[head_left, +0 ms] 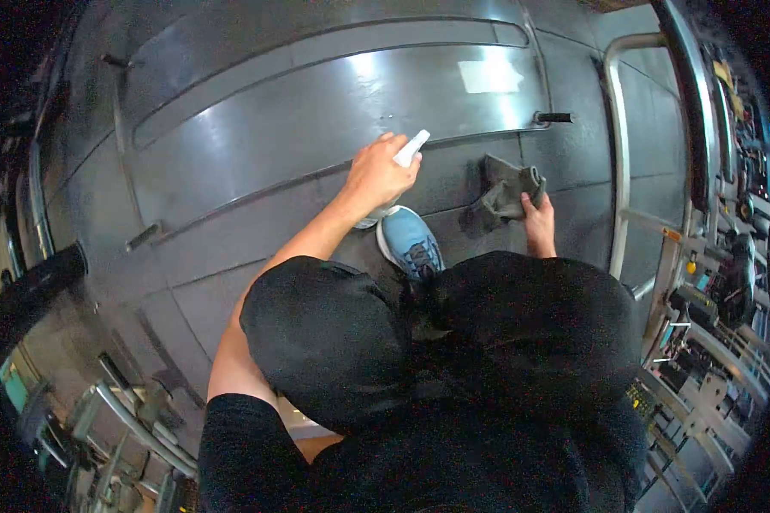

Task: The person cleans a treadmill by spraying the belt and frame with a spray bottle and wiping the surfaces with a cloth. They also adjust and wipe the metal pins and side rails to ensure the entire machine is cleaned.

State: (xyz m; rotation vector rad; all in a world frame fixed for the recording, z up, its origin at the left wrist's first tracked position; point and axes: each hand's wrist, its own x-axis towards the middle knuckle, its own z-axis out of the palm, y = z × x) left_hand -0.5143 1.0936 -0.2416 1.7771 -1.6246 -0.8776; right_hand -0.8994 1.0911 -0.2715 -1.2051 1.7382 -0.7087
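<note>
My left hand (pixel 378 173) is closed around a spray bottle whose white nozzle (pixel 412 147) sticks out past the fingers, aimed up and to the right. Most of the bottle is hidden by the hand. A folded grey cloth (pixel 506 188) hangs from my right hand (pixel 538 214), its thumb and fingers gripping the lower right part. Ahead of both hands lies a wide, shiny dark panel (pixel 274 128) with bright reflections on it. Small specks, perhaps drops, show near its middle. Neither hand touches the panel.
A short black peg (pixel 556 118) juts out at the panel's right corner, another metal peg (pixel 144 237) at its lower left. A metal tube frame (pixel 618 154) stands on the right. Gym machines (pixel 137 427) fill both sides. My blue shoe (pixel 409 239) rests on dark floor tiles.
</note>
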